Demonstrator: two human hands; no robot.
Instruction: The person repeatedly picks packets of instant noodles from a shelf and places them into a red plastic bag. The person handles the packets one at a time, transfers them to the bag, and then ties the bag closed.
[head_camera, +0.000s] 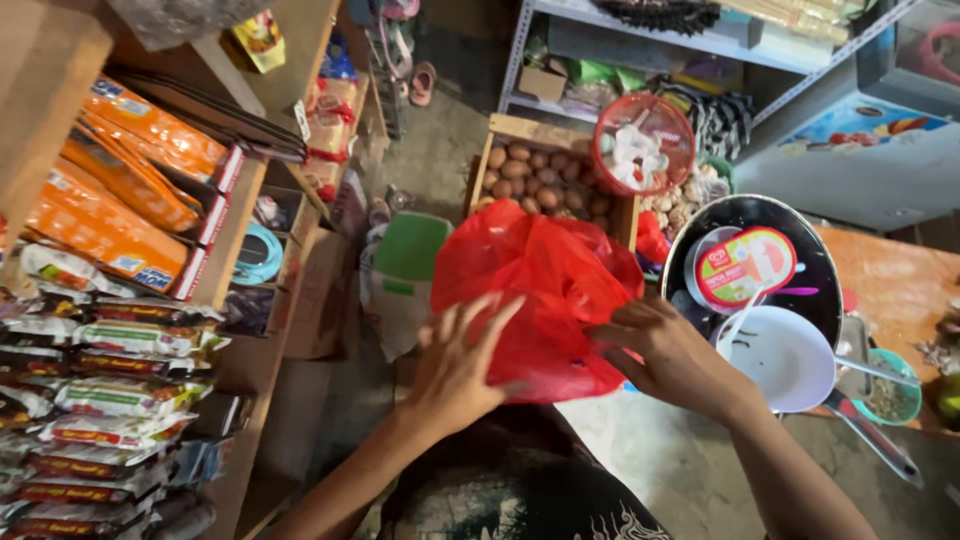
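Observation:
A red plastic bag (540, 290) bulges in front of me, above the counter edge. My left hand (458, 362) lies flat against its left side with the fingers spread. My right hand (668, 352) pinches the bag's plastic at its right side. What is inside the bag is hidden.
A wooden crate of brown eggs (535, 180) stands behind the bag, with a red mesh basket (643, 143) on its right corner. A black pan (815, 270) holding a white bowl (785, 358) and a lidded tub (745, 265) sits right. Shelves of snack packets (110, 300) fill the left.

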